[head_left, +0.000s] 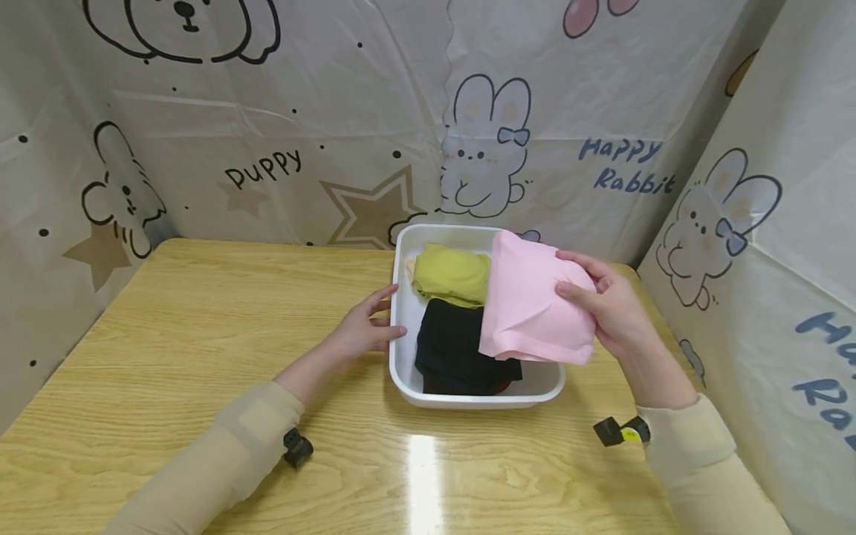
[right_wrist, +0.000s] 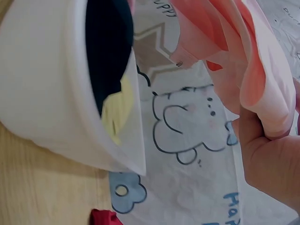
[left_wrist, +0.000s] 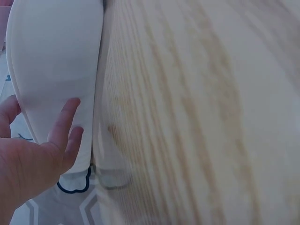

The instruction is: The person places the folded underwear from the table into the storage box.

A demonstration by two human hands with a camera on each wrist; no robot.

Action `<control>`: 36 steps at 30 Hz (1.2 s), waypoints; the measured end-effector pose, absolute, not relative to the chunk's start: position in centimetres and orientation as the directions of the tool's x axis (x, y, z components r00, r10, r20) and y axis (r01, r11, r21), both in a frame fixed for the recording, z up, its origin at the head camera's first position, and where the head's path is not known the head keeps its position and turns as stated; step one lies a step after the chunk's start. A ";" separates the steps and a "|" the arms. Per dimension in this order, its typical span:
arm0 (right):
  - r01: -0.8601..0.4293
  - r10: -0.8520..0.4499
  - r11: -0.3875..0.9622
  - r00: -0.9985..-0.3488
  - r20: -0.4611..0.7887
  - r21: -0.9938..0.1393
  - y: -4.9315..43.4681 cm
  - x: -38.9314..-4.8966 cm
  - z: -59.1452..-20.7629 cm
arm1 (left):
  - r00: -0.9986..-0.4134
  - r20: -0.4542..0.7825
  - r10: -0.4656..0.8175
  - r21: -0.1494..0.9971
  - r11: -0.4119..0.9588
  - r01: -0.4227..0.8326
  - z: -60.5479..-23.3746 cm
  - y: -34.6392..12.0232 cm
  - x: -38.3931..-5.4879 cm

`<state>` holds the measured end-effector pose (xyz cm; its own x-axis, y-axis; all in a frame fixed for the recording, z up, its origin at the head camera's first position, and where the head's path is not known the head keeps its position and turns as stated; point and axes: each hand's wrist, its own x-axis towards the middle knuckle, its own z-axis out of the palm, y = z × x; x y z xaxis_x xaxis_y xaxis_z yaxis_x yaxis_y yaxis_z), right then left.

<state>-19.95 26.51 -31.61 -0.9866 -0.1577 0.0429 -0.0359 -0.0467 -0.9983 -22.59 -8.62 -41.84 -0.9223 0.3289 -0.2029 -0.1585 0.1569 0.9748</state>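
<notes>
A white plastic tub (head_left: 545, 383) sits on the table with folded clothes in it. On its left side my left hand (head_left: 357, 327) holds the wall, fingers along the outside and thumb over the rim. In the left wrist view, fingertips (left_wrist: 72, 104) of that hand lie on the outer wall. My right hand (head_left: 618, 312) grips a folded pink garment (head_left: 528, 305) by its right edge, above the tub's right half. Folds of the garment hang open in the right wrist view. Inside the tub, a yellow-green folded garment (head_left: 451, 271) lies behind a black one (head_left: 451, 342).
A wooden table (head_left: 281, 297) carries the tub close to its back edge. Behind and to the right hang printed curtains (head_left: 374, 96). A red piece of cloth (right_wrist: 104, 217) shows at the lower edge of the right wrist view, beside the tub.
</notes>
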 end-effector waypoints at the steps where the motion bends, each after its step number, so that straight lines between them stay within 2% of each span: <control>1: -0.029 -0.162 -0.037 -0.986 0.035 -0.999 26.3 -19.9 -31.7 | -0.923 -0.203 0.327 0.975 0.151 -0.161 -41.8 -8.6 -22.6; 15: 0.083 -0.169 0.108 -0.981 -0.100 -0.991 23.4 -19.9 -34.0 | -0.926 -0.198 0.322 0.979 0.111 -0.171 -41.6 -8.5 -22.5; 22: 0.140 -0.147 0.196 -0.974 -0.170 -0.971 22.5 -20.2 -35.7 | -0.923 -0.208 0.324 0.976 0.135 -0.173 -41.8 -8.5 -22.6; 36: 0.155 -0.148 0.275 -0.968 -0.201 -0.949 21.1 -20.7 -37.9 | -0.924 -0.233 0.303 0.968 0.160 -0.191 -41.8 -8.4 -22.8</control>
